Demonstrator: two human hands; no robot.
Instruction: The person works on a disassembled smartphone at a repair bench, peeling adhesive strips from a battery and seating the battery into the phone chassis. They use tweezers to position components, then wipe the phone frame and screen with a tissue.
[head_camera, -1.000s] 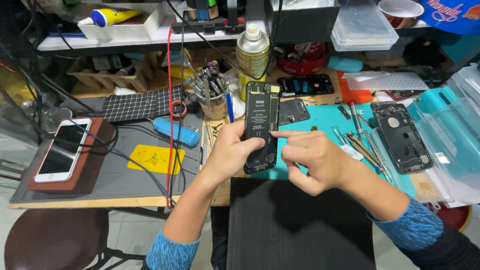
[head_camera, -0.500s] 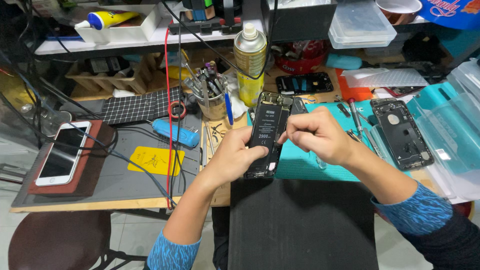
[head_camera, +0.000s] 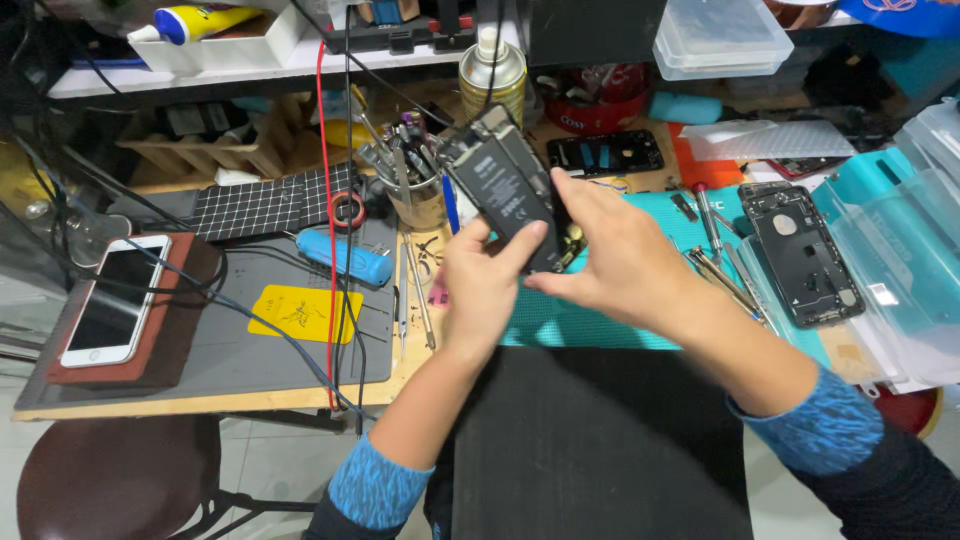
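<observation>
An opened black phone (head_camera: 500, 185) with its battery showing is held tilted above the workbench. My left hand (head_camera: 483, 283) grips its lower end, thumb laid across the face. My right hand (head_camera: 612, 255) holds the phone's right side, fingers behind it. Under both hands lies a teal work mat (head_camera: 640, 325).
A cup of tools (head_camera: 412, 185) and a spray can (head_camera: 492, 75) stand behind the phone. Another opened phone shell (head_camera: 803, 252) and loose tweezers (head_camera: 722, 280) lie to the right. A white phone (head_camera: 117, 298) rests far left, beside a grey mat (head_camera: 250, 350) with a blue tool (head_camera: 350, 258).
The phone has been lifted and tilted, its top leaning left. My right hand has moved from pinching at its lower edge to gripping its right side.
</observation>
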